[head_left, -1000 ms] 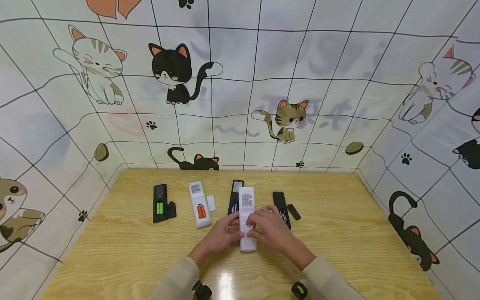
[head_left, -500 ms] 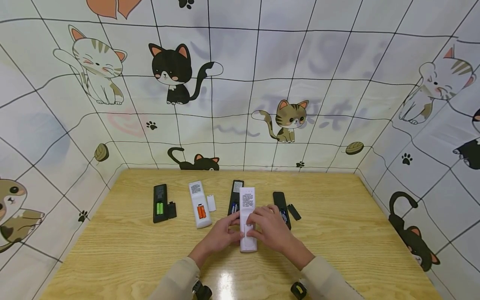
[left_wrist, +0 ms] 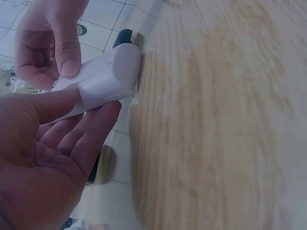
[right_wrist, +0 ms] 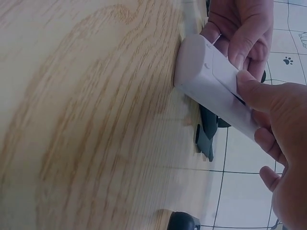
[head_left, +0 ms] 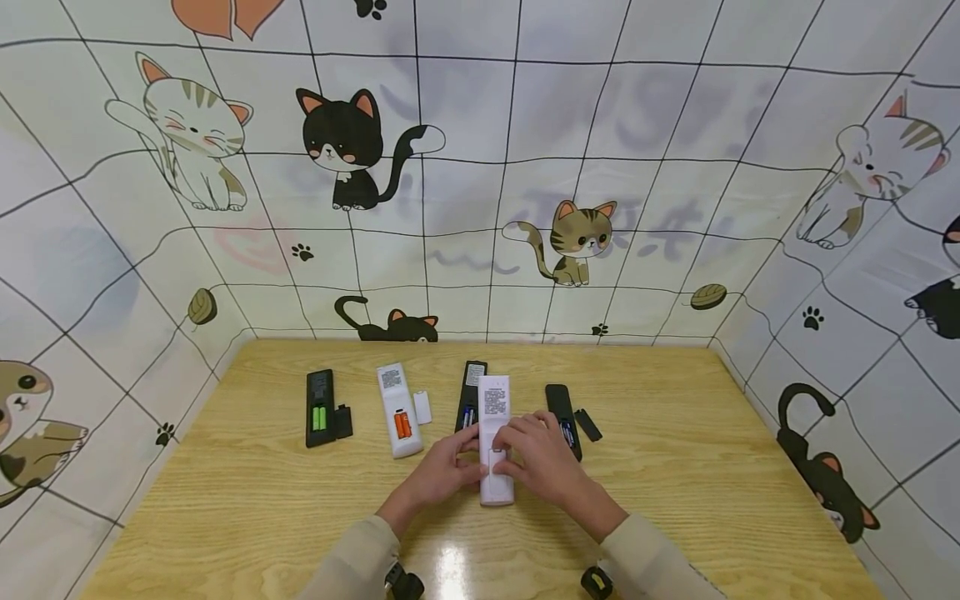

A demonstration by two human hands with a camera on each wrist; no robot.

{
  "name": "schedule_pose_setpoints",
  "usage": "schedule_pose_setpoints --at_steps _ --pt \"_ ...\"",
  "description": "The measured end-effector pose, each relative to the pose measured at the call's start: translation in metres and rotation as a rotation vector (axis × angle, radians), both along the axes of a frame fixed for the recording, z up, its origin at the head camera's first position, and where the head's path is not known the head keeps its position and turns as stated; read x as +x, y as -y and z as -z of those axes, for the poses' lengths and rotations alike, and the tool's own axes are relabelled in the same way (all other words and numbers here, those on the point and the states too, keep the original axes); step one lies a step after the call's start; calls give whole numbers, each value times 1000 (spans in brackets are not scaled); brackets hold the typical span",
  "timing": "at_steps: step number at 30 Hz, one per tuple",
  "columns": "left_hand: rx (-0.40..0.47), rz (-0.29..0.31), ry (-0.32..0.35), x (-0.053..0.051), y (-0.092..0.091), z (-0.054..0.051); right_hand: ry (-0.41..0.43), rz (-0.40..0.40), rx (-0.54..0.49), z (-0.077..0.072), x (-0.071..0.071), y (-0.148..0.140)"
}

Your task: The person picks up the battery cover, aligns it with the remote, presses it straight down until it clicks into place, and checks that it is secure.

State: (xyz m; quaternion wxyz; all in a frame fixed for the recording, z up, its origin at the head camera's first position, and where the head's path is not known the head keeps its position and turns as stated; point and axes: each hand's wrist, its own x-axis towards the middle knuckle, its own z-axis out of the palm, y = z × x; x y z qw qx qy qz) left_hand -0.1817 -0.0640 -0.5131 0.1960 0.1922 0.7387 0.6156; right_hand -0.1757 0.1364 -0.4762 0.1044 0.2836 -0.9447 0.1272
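Observation:
A white remote control (head_left: 495, 404) lies back side up between both hands, its printed label at the far end. From its left side my left hand (head_left: 447, 467) grips it; in the left wrist view the thumb rests on top and the fingers (left_wrist: 98, 129) reach under. My right hand (head_left: 543, 458) bends over the battery cover (right_wrist: 223, 72), its thumb and fingers pinching at the cover's edge. A dark gap shows along that edge in the right wrist view. Whether batteries sit inside is hidden.
Behind stand several opened remotes on the wooden table (head_left: 262, 517): a black one (head_left: 320, 387) with green batteries, a white one (head_left: 393, 396) with orange batteries, and two more black remotes (head_left: 472, 387), partly hidden. Loose covers (head_left: 422, 407) lie beside some. Patterned sheets enclose the table.
Almost nothing differs. The hands and the white remote control hold their places over the last second, apart from a very slight shift of the whole head view.

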Motion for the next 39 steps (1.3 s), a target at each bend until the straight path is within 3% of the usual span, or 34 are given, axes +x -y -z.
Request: schedule_pose_setpoints --at_steps 12,16,23,29,39 --pt "-12 2 -11 0 1 1 -14 30 -18 1 1 -4" --pt "-9 -1 -9 1 2 0 -18 99 -35 1 2 -6" --pt "12 -1 8 1 2 1 52 225 -4 4 2 -9" --pt "63 16 26 2 1 0 44 222 52 9 0 -11" --pt "42 20 20 2 -1 2 100 241 66 8 0 -7"
